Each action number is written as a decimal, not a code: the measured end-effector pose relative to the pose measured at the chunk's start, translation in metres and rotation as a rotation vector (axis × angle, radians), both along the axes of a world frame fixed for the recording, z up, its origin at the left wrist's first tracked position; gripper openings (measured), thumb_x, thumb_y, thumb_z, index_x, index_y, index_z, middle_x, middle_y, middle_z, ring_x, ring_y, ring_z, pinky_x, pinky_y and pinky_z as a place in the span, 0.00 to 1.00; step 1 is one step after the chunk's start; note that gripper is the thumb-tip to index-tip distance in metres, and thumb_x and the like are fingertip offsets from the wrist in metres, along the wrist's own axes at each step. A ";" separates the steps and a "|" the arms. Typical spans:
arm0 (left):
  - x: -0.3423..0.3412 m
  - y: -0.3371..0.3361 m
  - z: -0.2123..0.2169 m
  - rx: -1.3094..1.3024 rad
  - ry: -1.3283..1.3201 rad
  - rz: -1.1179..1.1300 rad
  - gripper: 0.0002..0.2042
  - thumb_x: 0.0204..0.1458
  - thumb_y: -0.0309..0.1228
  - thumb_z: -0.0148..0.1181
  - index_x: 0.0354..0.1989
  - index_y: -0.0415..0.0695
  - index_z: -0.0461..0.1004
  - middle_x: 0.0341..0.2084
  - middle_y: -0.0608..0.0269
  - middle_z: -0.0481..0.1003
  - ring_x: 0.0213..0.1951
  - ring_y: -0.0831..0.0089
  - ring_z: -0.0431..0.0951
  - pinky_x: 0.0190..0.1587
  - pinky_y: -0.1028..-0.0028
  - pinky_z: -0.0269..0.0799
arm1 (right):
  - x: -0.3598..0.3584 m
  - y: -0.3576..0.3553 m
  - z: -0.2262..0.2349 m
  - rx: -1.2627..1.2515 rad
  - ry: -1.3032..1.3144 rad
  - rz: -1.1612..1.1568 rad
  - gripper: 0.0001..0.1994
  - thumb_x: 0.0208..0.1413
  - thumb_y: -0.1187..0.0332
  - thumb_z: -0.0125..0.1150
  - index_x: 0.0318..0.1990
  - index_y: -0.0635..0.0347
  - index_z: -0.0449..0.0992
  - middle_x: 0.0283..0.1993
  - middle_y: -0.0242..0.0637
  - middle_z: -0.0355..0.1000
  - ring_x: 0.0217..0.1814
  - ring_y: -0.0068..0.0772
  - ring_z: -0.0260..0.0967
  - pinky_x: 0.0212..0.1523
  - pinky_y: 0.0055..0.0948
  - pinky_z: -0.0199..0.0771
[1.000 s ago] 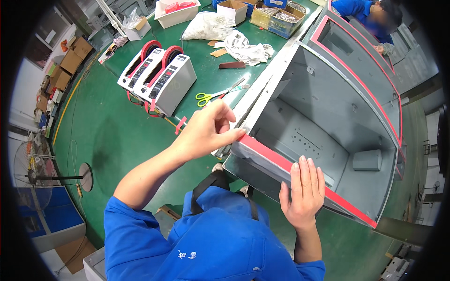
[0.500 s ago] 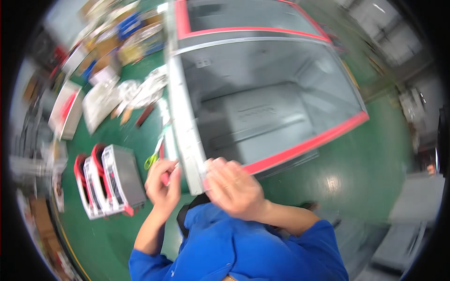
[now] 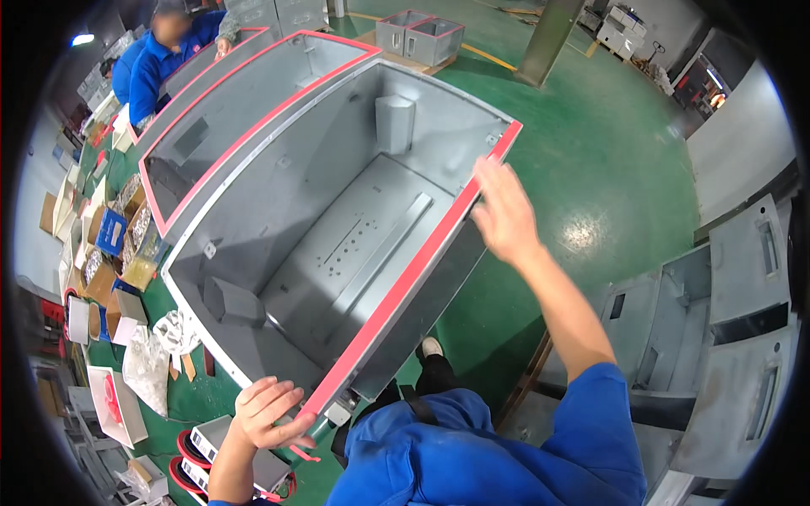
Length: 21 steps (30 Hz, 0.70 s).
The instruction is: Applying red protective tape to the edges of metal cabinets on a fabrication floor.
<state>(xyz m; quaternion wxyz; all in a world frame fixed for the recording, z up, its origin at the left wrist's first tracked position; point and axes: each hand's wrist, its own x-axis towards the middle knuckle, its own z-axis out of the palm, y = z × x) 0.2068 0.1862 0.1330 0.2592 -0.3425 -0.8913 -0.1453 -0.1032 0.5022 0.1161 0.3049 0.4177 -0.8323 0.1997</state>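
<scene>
While the right hand (image 3: 504,215) lies, fingers extended, against the flat red strip (image 3: 403,285) along the near rim of the open grey metal box (image 3: 325,169) before the person, the left hand (image 3: 268,411) curls over its near-left corner; whether it pinches anything, I cannot tell. Uneven pressure could set the strip crooked; the thin red tail (image 3: 305,454) dangling below could snag.

Left forearm (image 3: 231,474) partly hides white machines (image 3: 267,469); right fingers (image 3: 499,187) seem blurred.
</scene>
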 end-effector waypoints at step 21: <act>-0.014 0.122 0.005 0.065 -0.096 0.169 0.21 0.40 0.45 0.59 0.42 0.49 0.73 0.27 0.64 0.65 0.28 0.70 0.66 0.30 0.71 0.60 | -0.044 0.004 -0.014 -0.382 -0.316 0.003 0.19 0.56 0.65 0.44 0.52 0.65 0.64 0.59 0.46 0.56 0.64 0.45 0.48 0.63 0.35 0.45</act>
